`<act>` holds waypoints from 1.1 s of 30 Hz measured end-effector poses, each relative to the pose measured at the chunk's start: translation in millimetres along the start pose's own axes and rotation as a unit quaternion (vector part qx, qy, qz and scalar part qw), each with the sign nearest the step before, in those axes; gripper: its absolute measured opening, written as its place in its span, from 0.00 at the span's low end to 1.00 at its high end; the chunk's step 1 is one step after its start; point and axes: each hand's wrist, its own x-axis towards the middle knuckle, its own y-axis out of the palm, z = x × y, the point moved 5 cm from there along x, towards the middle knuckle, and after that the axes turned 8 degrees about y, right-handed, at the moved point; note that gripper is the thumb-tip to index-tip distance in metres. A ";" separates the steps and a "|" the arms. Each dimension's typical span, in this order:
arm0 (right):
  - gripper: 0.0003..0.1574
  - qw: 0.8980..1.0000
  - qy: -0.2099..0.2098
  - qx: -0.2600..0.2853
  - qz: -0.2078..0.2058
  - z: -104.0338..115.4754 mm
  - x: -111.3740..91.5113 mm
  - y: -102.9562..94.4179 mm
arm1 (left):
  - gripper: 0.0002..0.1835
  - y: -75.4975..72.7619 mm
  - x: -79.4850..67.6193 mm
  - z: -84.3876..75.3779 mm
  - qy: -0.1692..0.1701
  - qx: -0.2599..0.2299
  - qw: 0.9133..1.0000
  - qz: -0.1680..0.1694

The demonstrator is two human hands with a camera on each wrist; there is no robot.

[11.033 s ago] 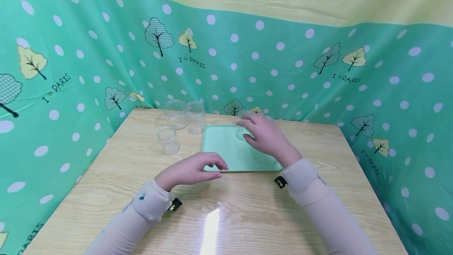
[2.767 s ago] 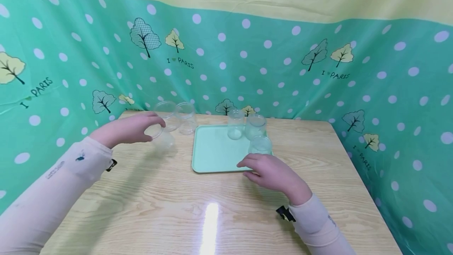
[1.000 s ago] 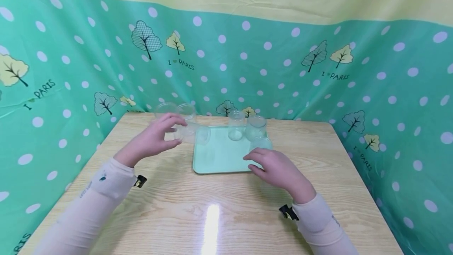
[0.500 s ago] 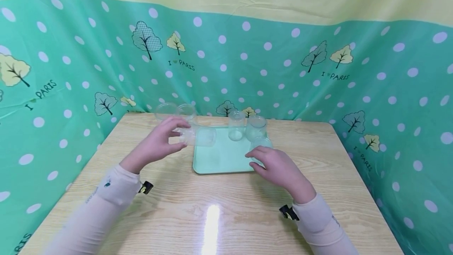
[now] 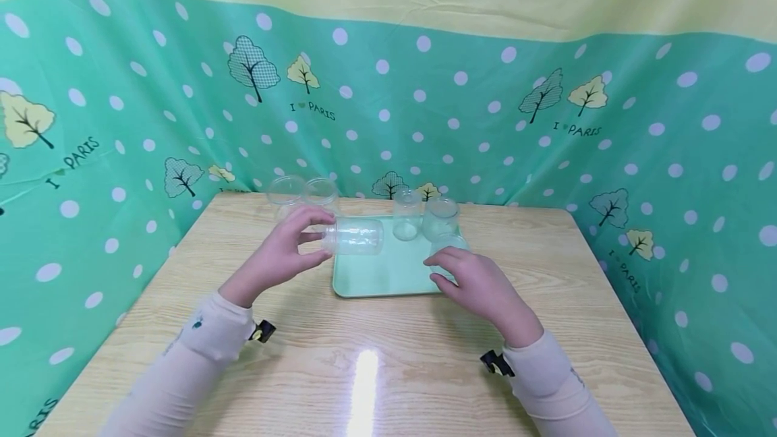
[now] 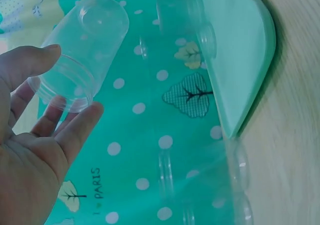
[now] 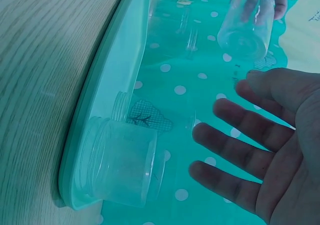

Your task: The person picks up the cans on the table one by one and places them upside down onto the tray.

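Note:
A clear plastic jar [image 5: 358,236] lies on its side in the air above the left part of a mint-green tray [image 5: 370,282]. My left hand [image 5: 273,255] grips it round the threaded mouth [image 6: 70,85], thumb on one side and fingers on the other; its base points right. Three similar jars occupy the tray's right part: a narrow jar [image 5: 405,218], a wider jar [image 5: 441,221] and a front jar [image 7: 125,160], whose threaded mouth faces down. Beside that front jar, my right hand [image 5: 485,288] holds nothing, its fingers [image 7: 240,150] spread and relaxed.
Two clear jars, a wide jar [image 5: 286,191] and a narrower jar [image 5: 322,193], stand mouth up on the wooden table [image 5: 303,369] left of the tray, partly behind my left hand. A green patterned cloth [image 5: 485,120] hangs along the table's back and sides.
My left hand has carried the jar from the table's left side rightward over the tray, turning it from upright to sideways. My right hand has barely moved in the last second.

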 end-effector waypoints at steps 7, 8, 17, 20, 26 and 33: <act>0.13 1.000 0.004 0.010 -0.007 -0.3 -0.1 -0.9 | 0.26 8.4 -4.3 0.7 -0.016 -0.032 0.999 -0.009; 0.13 1.000 0.004 0.012 -0.007 -0.3 0.0 -0.9 | 0.26 9.5 -5.3 0.4 -0.016 -0.036 0.999 -0.010; 0.15 0.999 0.010 0.045 -0.021 -1.2 0.5 -3.4 | 0.26 16.5 -8.3 -2.6 -0.018 -0.062 0.998 -0.008; 0.15 0.998 0.006 0.056 -0.031 -0.8 0.8 -5.1 | 0.26 17.3 -7.8 -3.2 -0.018 -0.068 0.998 -0.009; 0.17 0.995 -0.005 0.082 -0.052 1.1 0.0 -7.6 | 0.26 21.2 -9.7 -4.4 -0.013 -0.083 0.996 -0.003; 0.20 0.992 -0.018 0.099 -0.073 4.6 -1.1 -10.7 | 0.27 22.5 -11.3 -7.3 -0.009 -0.087 0.996 -0.009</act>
